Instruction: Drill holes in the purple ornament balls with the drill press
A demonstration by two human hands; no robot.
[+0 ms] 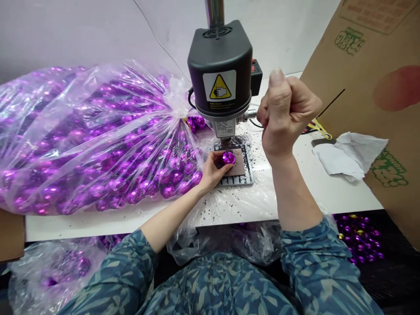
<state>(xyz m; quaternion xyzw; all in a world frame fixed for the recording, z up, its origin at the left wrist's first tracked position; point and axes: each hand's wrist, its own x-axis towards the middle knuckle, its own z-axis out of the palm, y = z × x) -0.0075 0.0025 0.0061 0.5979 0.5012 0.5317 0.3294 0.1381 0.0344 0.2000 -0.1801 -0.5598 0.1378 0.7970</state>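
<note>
Purple mirror-finish bauble (229, 158) sits in the left hand (211, 170), directly below the chuck (225, 142) of a black bench drill (219, 65). That left grip is closed around the ball, its fingers (216, 162) curled over the near side and holding it against a brown pad (239, 162) on the drill's slotted metal base (234, 183). Whether the ball touches the bit is hidden. So glossy a ball would likely skid at a light push, so a firm, steady cup, with fingers kept clear of the spot beneath the chuck, looks like the safest hold.

The right hand (285, 114) is raised to the drill's right, clenched into a tight fist with the thumb on top; whether it pinches anything small, I cannot tell.

Left of the drill lies a large clear plastic bag of purple baubles (82, 140). In front of it, dark specks (210, 210) dot the plastic sheet and white counter (328, 188). To its right are crumpled white paper (348, 155) and a cardboard sheet (370, 87).
</note>
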